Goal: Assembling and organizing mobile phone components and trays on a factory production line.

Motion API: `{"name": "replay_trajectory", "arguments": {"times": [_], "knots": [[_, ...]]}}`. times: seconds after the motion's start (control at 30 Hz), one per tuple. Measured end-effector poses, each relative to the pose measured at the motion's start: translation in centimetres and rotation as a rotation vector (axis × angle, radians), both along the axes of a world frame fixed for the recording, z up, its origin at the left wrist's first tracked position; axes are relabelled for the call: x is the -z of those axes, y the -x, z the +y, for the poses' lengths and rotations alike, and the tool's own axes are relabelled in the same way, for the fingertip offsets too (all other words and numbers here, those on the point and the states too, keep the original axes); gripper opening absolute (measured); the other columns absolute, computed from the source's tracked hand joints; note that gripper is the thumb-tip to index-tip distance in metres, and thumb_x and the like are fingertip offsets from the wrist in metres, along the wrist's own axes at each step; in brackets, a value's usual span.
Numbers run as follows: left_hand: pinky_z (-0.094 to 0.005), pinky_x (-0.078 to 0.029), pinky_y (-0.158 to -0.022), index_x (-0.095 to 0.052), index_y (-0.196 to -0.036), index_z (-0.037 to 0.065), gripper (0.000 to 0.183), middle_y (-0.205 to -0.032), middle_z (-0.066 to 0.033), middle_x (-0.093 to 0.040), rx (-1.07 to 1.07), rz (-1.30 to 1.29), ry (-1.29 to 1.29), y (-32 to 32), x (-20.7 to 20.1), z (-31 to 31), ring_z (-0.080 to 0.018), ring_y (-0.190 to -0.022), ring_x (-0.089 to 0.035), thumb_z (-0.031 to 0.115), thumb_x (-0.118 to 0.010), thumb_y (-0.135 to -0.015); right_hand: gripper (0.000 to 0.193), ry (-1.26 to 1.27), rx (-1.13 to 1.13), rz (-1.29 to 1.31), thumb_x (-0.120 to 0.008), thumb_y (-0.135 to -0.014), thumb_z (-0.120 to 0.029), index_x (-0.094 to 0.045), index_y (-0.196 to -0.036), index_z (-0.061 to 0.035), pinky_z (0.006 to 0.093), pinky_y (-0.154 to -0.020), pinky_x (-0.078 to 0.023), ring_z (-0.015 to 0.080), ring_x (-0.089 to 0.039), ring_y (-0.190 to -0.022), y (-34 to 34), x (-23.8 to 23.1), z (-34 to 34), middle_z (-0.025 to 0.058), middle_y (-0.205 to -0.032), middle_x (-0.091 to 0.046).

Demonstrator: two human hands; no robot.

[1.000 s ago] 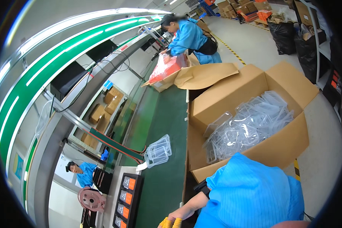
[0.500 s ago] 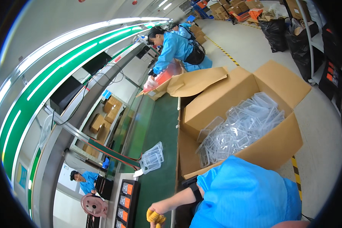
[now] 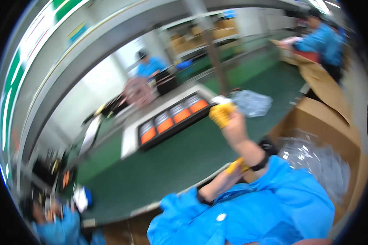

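Both my hands have yellow coverings on the fingers and are smeared by motion. My right hand [image 3: 231, 120] reaches out over the green work surface [image 3: 180, 159], between a black tray [image 3: 167, 132] and a small pile of clear plastic cases [image 3: 251, 103]. The tray holds a row of several dark and orange pieces [image 3: 180, 112]. My left hand [image 3: 227, 177] is close to my body at the near edge, below my right forearm. Whether either hand holds anything is too blurred to tell.
An open cardboard box [image 3: 331, 118] full of clear plastic cases [image 3: 315, 163] stands at my right. A pink fan [image 3: 139, 90] is across the surface, near a person in blue [image 3: 150, 65]. Other people work at far right [image 3: 329, 43] and lower left [image 3: 59, 224]. A post [image 3: 214, 53] rises beyond my right hand.
My view has swung left, so the tray, fan and another person at lower left show more fully. My right hand has moved forward over the surface, and my left hand has come into view.
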State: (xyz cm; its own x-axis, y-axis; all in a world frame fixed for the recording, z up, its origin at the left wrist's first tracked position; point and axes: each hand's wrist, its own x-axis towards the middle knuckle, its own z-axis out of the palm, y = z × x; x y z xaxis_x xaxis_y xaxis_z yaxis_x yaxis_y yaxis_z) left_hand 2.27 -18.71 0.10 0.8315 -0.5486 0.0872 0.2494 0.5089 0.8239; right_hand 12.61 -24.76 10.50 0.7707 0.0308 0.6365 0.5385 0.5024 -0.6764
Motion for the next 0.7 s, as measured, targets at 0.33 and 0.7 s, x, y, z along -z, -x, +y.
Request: {"name": "replay_trajectory", "arguments": {"times": [0.33,0.7], "knots": [[-0.0317,-0.021,-0.099,-0.023,-0.129,0.006,0.072,-0.131,-0.0063,-0.028,0.234,-0.12,0.283,-3.2,-1.1,2.3,-0.0174,-0.12,-0.026,0.06,-0.016,-0.082,0.025,-0.404,-1.321,0.522,-0.045,-0.085,-0.024,-0.052,-0.103,-0.0077,0.0247,-0.063,-0.037,0.0141,-0.044,-0.077,1.1,-1.3,3.0,0.0004,-0.088,-0.053],[-0.0396,-0.039,-0.085,-0.05,-0.107,-0.003,0.045,-0.106,-0.0224,-0.051,-0.893,-0.275,-1.796,-5.1,-0.3,20.7,-0.0337,-0.101,-0.048,0.029,-0.057,-0.075,0.023,1.013,0.287,-0.407,-0.067,-0.067,-0.024,-0.061,-0.079,-0.0062,0.0351,-0.07,-0.043,0.0269,-0.051,-0.081,-12.7,9.0,4.6,0.0107,-0.082,-0.055]]}}
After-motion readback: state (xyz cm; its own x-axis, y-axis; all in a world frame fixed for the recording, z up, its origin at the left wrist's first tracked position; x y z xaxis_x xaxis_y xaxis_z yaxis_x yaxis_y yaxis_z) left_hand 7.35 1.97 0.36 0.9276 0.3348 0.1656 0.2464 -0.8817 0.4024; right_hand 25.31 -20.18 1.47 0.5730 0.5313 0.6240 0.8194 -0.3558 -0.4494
